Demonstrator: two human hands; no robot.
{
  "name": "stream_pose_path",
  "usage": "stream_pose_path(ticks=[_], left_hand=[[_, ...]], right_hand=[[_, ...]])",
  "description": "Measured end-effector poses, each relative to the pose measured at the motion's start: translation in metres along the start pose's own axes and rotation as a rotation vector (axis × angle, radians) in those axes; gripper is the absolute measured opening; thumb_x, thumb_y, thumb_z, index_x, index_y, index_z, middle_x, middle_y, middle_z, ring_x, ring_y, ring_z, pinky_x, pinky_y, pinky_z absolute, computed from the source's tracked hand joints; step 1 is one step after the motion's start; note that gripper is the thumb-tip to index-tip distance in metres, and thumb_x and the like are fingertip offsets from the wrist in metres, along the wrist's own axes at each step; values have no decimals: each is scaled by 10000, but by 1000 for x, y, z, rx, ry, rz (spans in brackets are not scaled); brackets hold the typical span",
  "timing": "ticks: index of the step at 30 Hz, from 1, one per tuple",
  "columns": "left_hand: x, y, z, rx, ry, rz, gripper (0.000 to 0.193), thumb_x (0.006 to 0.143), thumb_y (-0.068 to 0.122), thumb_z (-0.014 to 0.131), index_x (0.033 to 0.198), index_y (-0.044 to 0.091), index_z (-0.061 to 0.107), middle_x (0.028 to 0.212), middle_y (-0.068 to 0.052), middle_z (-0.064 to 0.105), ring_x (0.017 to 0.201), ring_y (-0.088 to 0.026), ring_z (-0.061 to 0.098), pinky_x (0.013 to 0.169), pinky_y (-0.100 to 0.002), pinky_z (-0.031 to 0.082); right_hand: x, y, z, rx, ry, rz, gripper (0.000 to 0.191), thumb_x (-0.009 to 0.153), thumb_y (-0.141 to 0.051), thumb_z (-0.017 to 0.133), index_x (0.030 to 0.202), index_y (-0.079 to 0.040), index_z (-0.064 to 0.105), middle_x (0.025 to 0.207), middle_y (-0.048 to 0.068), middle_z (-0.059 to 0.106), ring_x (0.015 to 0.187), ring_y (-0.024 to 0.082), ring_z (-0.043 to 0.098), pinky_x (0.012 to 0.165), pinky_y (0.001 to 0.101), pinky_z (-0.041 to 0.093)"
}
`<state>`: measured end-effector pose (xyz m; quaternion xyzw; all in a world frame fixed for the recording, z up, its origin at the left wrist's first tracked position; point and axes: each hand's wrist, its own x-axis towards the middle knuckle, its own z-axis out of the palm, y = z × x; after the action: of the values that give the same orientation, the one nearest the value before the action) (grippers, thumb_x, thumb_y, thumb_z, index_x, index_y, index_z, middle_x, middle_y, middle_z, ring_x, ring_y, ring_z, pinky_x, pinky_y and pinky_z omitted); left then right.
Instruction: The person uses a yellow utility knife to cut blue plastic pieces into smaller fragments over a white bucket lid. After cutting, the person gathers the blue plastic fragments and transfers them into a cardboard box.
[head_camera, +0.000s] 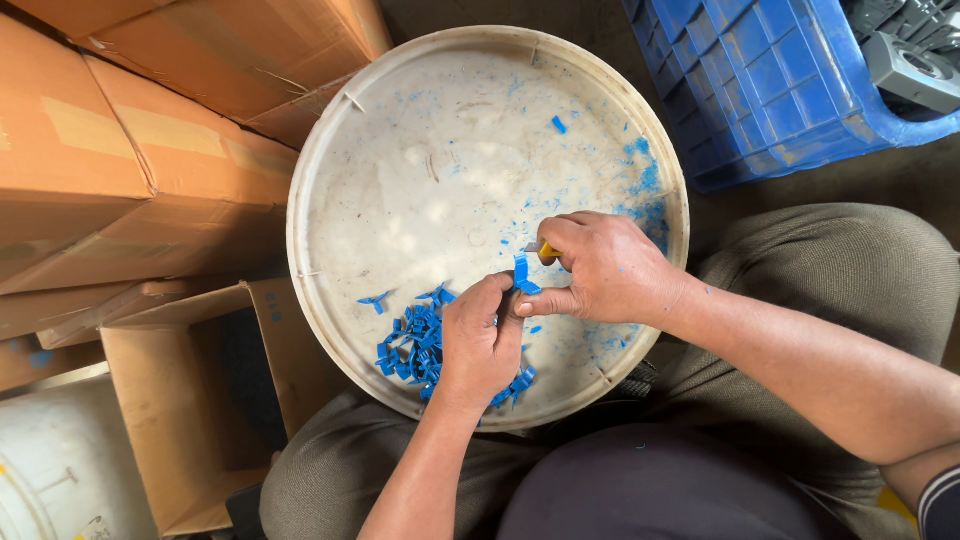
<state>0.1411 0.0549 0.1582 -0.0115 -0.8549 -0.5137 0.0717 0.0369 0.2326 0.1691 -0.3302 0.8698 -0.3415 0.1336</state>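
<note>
While bent over a round, dirty-white tray (400, 130) balanced across the lap, working with both bare hands close together near the tray's near edge. Left hand (478, 345) curled shut, thumb and forefinger pinched on the lower end of a small blue plastic part (521, 272), the rest of the fingers folded under and hiding whatever else may lie in the palm. Right hand (600, 268) likewise closed, knuckles up, gripping a small tool with a yellow handle (547, 253), only a stub of which peeps out between thumb and fingers; working end hidden, so cannot tell its kind. Blue part standing roughly upright between the two hands, just above the tray's surface, touching both sets of fingertips. Just left of and partly under the left hand, a loose heap of blue plastic pieces (410, 345) on the tray, with one stray piece (375, 300) lying a little apart to the left. Blue shavings and dust (645, 185) scattered along the tray's right rim. Brown cardboard boxes (120, 150) stacked to the left, an open carton (180, 400) beside the knee, a blue plastic crate (770, 90) at upper right holding grey metal parts (905, 65).
</note>
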Motion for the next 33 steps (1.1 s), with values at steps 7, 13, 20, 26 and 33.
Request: stream_pose_path(ticks=[7,13,20,26,33], left_hand=[[1,-1,1,14,4,-12,158,917,36,701,1056,8,630,791,-116,652,658,-248,637,604,-339,502],[0,-3,1,4,15,21,171,918,28,706,1065,4,624,810,-116,657,680,-250,645,617,-340,508],[1,-3,-1,-24,1,3,165,910,10,697,1061,11,632,807,-105,669,688,-248,667,623,-333,517],[-1,-3,0,-2,9,10,162,905,-2,686,1059,9,636,818,-114,670,699,-250,661,630,-333,515],[-1,-4,-1,-33,37,-32,136,926,18,685,1054,15,638,778,-104,647,638,-217,623,596,-320,491]], right_hand=[[0,0,-2,16,3,-5,790,648,-757,744,949,-30,672,825,119,713,725,320,710,636,437,559],[1,-1,0,4,-32,19,794,640,-756,745,936,-23,661,823,124,714,744,339,706,631,453,553],[0,1,4,-39,-8,-14,756,683,-765,718,885,-40,653,791,139,688,762,370,687,640,477,541],[-2,6,8,-15,-37,-38,724,735,-766,690,861,-54,665,769,120,689,742,362,684,623,477,526],[-2,-1,7,90,70,-20,700,676,-719,743,888,-56,672,751,105,661,685,332,661,609,442,531]])
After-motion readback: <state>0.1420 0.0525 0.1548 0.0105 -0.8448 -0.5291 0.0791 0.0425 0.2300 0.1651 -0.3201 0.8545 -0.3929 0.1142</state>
